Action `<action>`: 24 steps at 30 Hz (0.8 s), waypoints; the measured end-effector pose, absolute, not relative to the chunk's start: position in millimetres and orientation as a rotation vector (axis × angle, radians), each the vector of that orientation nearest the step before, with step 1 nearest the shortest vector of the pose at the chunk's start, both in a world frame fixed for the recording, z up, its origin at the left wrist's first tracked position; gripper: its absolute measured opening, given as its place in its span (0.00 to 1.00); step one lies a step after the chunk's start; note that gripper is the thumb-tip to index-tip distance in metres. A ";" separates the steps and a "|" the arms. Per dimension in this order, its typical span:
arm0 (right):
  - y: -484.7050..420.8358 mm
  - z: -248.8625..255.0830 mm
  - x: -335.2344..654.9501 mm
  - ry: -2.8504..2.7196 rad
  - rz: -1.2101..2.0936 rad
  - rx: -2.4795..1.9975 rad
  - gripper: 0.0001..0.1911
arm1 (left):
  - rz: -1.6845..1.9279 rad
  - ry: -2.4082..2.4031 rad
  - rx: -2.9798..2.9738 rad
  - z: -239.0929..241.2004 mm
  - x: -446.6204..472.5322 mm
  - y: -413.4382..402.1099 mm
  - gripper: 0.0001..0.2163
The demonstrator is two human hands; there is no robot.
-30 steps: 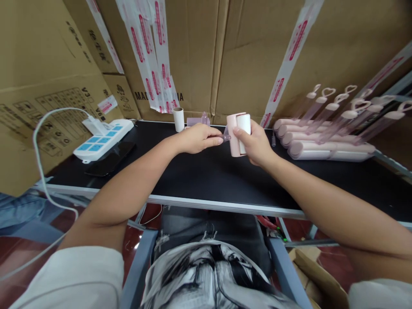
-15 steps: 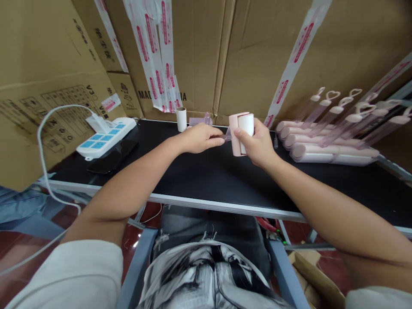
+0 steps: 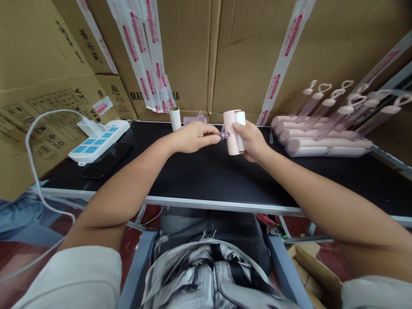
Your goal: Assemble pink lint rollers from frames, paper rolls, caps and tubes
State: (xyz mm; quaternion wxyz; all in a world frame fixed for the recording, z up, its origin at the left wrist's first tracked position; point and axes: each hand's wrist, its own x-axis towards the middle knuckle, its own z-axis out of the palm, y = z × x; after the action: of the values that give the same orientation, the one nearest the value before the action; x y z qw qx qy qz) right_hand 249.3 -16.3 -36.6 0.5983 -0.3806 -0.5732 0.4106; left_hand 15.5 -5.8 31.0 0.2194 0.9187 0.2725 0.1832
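Note:
My right hand is wrapped around a short pink and white cylinder, a pink curved shell over a white roll, held upright above the black table. My left hand pinches a small clear purple plastic piece. The tip of that piece meets a small dark hole in the pink shell; how deep it sits I cannot tell. Behind my left hand stand a white cardboard-cored tube and a translucent purple part, partly hidden by the hand.
Several pink and white rollers with translucent purple handles and heart-shaped loops lie stacked at the right. A small clear piece is beside them. At the left are a power strip and a black phone. Cardboard walls the back.
My right hand has turned the cylinder so the pink shell faces me more. The clear purple piece in my left hand now meets the hole in it. The whole view has shifted slightly.

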 end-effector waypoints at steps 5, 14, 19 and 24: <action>-19.6 -37.1 247.2 -1.372 0.968 -0.865 0.35 | 0.381 0.811 2.453 32.1 12.2 -7.5 0.19; -20.1 -45.9 243.5 -1.458 0.669 -0.934 0.37 | 0.342 0.773 2.447 32.5 12.2 -5.1 0.19; -25.8 -47.2 243.0 -1.522 0.543 -0.949 0.35 | 0.332 0.704 2.550 36.0 10.1 -2.3 0.15; -26.6 -49.9 243.5 -1.536 0.444 -0.948 0.31 | 0.444 0.639 2.696 32.7 13.0 0.0 0.15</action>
State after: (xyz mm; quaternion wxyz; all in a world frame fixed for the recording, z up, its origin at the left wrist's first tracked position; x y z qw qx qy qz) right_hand 243.5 -26.6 -49.9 0.5983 -0.4086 -0.6622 0.1913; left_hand 13.0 0.0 32.7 0.1670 0.9473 0.2244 0.1559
